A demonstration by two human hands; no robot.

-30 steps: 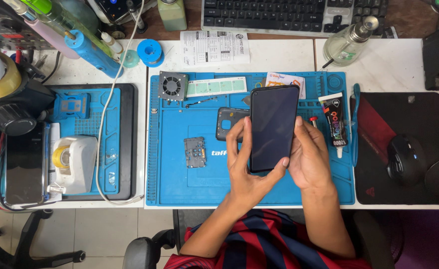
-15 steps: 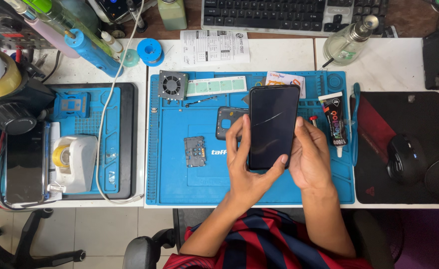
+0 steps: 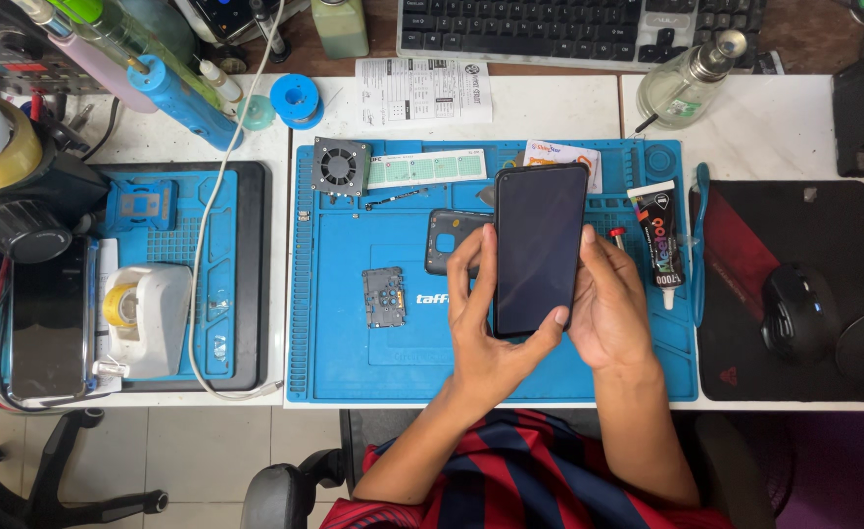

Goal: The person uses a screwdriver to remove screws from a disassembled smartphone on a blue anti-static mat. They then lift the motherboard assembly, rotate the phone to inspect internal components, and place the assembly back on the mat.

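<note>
A: Bench, top down. Biggest first?

B: White table (image 3: 550,98), then the blue mat (image 3: 354,362) at centre. Left of it, a second blue mat on a black tray (image 3: 256,294). Right of it, a black mouse pad (image 3: 824,294) with a mouse (image 3: 797,312) on it. Keyboard (image 3: 569,27) along the far edge.

A: Hands?

B: Both hold a phone (image 3: 538,247) over the right half of the centre mat, dark screen up, lengthwise away from the person. Left hand (image 3: 481,333) cups its left edge and lower end, fingers clamped on it, thumb across the bottom corner. Right hand (image 3: 608,309) grips the right edge, fingers closed on that side.

A: Phone touching the mat?

B: Can't tell; it looks lifted.

A: Smaller bits?

B: Dark back cover (image 3: 452,235) just left of the phone, partly under it. Tape dispenser (image 3: 148,318) on the tray. Glue tube (image 3: 659,240) just right of the right hand. Small fan (image 3: 340,167) at the mat's top left corner. Small board (image 3: 384,297) left of the left hand, apart from it.
</note>
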